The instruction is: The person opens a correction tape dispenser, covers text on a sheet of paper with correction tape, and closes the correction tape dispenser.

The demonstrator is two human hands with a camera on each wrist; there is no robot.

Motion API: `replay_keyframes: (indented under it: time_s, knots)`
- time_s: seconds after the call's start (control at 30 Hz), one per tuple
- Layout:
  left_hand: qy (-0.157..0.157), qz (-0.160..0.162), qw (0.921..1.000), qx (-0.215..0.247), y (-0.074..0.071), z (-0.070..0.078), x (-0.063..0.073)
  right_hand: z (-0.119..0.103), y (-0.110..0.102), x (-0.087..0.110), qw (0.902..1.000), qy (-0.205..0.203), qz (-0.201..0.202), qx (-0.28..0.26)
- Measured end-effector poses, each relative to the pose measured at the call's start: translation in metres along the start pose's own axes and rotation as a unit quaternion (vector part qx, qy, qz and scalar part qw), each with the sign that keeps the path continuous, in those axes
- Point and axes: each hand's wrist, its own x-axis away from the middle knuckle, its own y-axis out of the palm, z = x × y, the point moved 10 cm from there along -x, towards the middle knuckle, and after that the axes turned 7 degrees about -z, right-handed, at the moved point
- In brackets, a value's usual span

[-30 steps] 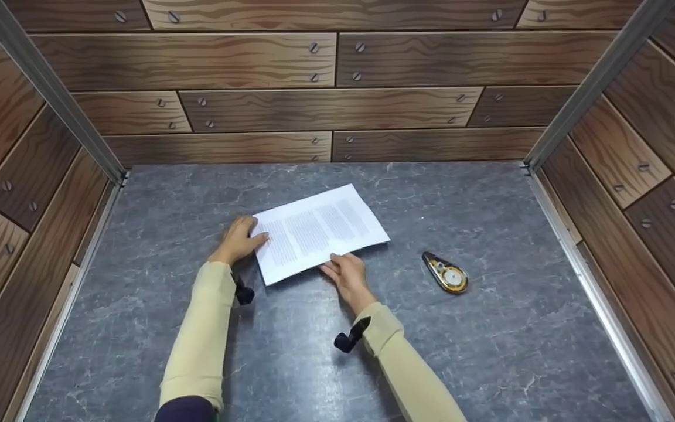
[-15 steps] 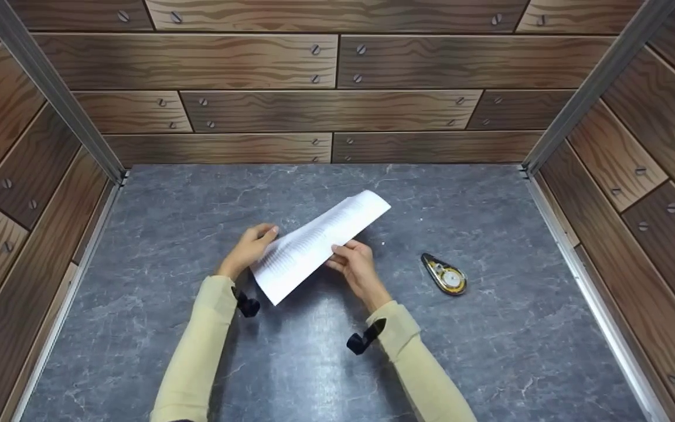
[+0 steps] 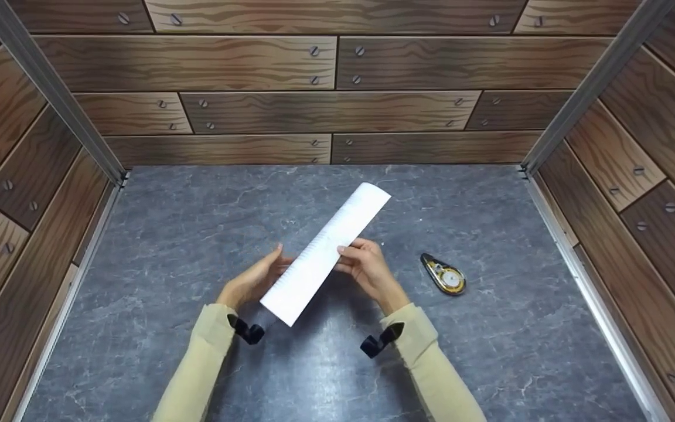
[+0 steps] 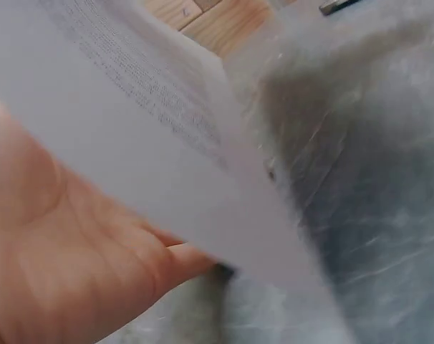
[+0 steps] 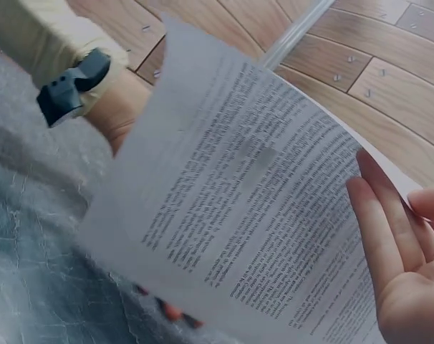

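Paper (image 3: 317, 266) blocking centre, free tabletop (image 3: 162, 234) at left

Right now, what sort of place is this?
Probably a booth set up for tabletop work, though I can't be sure: wood-patterned panels enclose a grey, marbled surface on the three sides in view, and the right hand holds paper over it.

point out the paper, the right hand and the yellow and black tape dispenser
Paper (image 5: 228, 190): right wrist view, middle of the printed side.
Right hand (image 3: 371, 269): head view, middle of the hand.
Tape dispenser (image 3: 445, 276): head view, middle of its body.
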Motion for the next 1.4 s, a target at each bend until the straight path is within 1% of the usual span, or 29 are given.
replay_keyframes:
  time_s: [0.03,0.1,0.23,0.3,0.37,0.4,0.43,0.47,0.53,0.63,0.7,0.73,0.77,0.8,0.9,0.97,1.03,1.2,1.3,1.4]
  knots:
    - [-0.001,-0.012,0.9998,0.017,0.008,-0.001,0.003,-0.001,0.002,0.001,0.9999,0.002,-0.011,0.0]
    - [-0.005,-0.023,0.999,0.037,0.02,-0.003,0.009,-0.004,0.006,0.005,0.9995,0.004,-0.032,-0.001]
    - [-0.01,-0.033,0.9974,0.062,0.037,-0.013,0.017,-0.011,0.013,0.01,0.9982,0.006,-0.059,-0.009]
    - [0.001,-0.031,0.9961,0.083,0.044,-0.016,0.021,-0.015,0.015,0.013,0.9978,0.005,-0.066,-0.012]
    - [0.026,-0.029,0.9913,0.126,0.049,-0.016,0.026,-0.018,0.017,0.015,0.9972,0.004,-0.073,-0.012]
    - [0.042,-0.021,0.988,0.147,0.049,-0.015,0.029,-0.019,0.017,0.016,0.9971,0.005,-0.075,-0.012]
    - [0.066,-0.011,0.984,0.165,0.048,-0.013,0.032,-0.019,0.016,0.017,0.997,0.007,-0.076,-0.011]
    - [0.091,-0.003,0.9796,0.179,0.046,-0.011,0.035,-0.02,0.014,0.017,0.9972,0.008,-0.074,-0.01]
    - [0.144,0.002,0.9687,0.202,0.042,-0.006,0.041,-0.021,0.008,0.019,0.9979,0.012,-0.064,-0.006]
    - [0.209,-0.004,0.9528,0.22,0.036,0.003,0.05,-0.023,-0.007,0.021,0.9991,0.016,-0.037,0.008]
    - [0.23,0.001,0.9445,0.234,0.032,0.006,0.054,-0.024,-0.017,0.023,0.9994,0.022,-0.018,0.022]
    - [0.234,0.012,0.943,0.236,0.029,0.006,0.056,-0.024,-0.023,0.024,0.9993,0.025,-0.009,0.028]
    - [0.237,0.028,0.9438,0.229,0.027,0.006,0.059,-0.025,-0.028,0.025,0.999,0.026,0.001,0.037]
    - [0.237,0.05,0.9462,0.214,0.023,0.005,0.062,-0.025,-0.032,0.026,0.9985,0.027,0.01,0.046]
    - [0.23,0.125,0.9527,0.154,0.016,0.004,0.07,-0.028,-0.044,0.029,0.9955,0.026,0.041,0.081]
    - [0.226,0.167,0.9523,0.118,0.014,0.004,0.076,-0.031,-0.049,0.031,0.992,0.02,0.061,0.108]
    - [0.228,0.2,0.9483,0.094,0.016,0.005,0.081,-0.034,-0.054,0.033,0.9873,0.01,0.08,0.137]
    - [0.241,0.248,0.9359,0.068,0.034,0.007,0.091,-0.043,-0.062,0.037,0.9701,-0.033,0.12,0.209]
    - [0.245,0.268,0.9292,0.067,0.043,0.004,0.095,-0.045,-0.067,0.04,0.9575,-0.059,0.135,0.248]
    - [0.251,0.28,0.9249,0.057,0.05,0.001,0.098,-0.047,-0.072,0.044,0.9427,-0.082,0.148,0.288]
